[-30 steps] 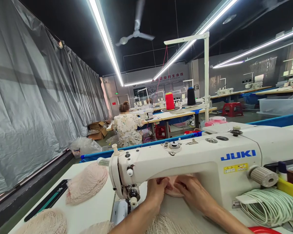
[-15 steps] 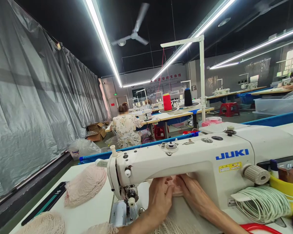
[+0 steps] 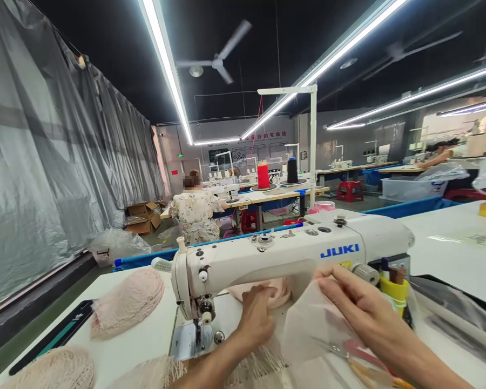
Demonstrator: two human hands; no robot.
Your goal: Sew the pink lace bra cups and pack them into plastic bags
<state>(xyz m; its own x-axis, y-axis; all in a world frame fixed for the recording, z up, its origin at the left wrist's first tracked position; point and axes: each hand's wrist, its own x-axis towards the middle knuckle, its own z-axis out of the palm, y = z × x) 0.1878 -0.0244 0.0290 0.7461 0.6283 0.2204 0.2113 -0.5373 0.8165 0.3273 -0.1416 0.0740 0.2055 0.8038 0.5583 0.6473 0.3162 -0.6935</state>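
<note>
Between the fingers and thumb of my right hand point(image 3: 354, 302) hangs a sheer pale piece of fabric point(image 3: 303, 324), raised right of the sewing machine's needle area. My left hand point(image 3: 257, 313) reaches under the arm of the white sewing machine point(image 3: 267, 265). Its bent, slightly parted fingers touch a pale pink stack of fabric point(image 3: 282, 294) behind the needle; the fingertips are partly hidden. Stringy-edged pale fabric point(image 3: 259, 370) lies below my left wrist. Partly covered by the sheer piece are scissors point(image 3: 360, 350) with reddish handles.
Fringed pink bundles point(image 3: 127, 302) and a dark ruler-like strip point(image 3: 51, 337) lie on the left of the white table. A yellow cup point(image 3: 393, 294) with tools stands by the machine's right end. Ahead, a co-worker point(image 3: 196, 213) sits at another table.
My right hand has come out from under the machine arm to the right, lifting a sheer piece of fabric. My left hand stays by the pink stack. The view has shifted right.
</note>
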